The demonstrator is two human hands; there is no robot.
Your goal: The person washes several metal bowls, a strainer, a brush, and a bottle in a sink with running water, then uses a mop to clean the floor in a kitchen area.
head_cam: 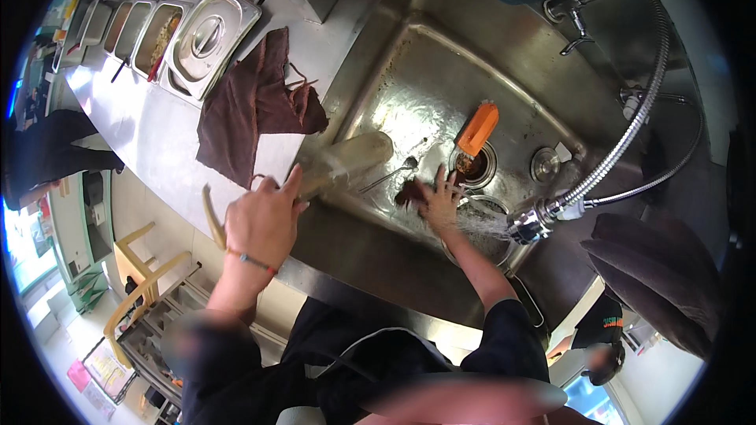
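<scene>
My left hand (263, 218) is at the sink's left edge, curled at one end of a translucent cylindrical container (354, 159) that lies tilted over the basin. A curved tan piece (213, 218) shows beside this hand; what it belongs to is unclear. Down in the steel sink (449, 79), my right hand (440, 203) has its fingers spread beside a small dark red cloth (409, 193). Whether it grips the cloth is hidden. Water from a spray head (528, 224) runs towards this hand. A round mesh strainer (481, 203) lies partly under the right forearm.
An orange scrub brush (479, 128) rests at the drain (487, 168), near a metal spoon (393, 173) and a round drain cover (544, 165). A brown cloth (260, 106) and lidded steel pans (209, 41) occupy the left counter. A metal hose (641, 106) arches at right. Other people stand at both sides.
</scene>
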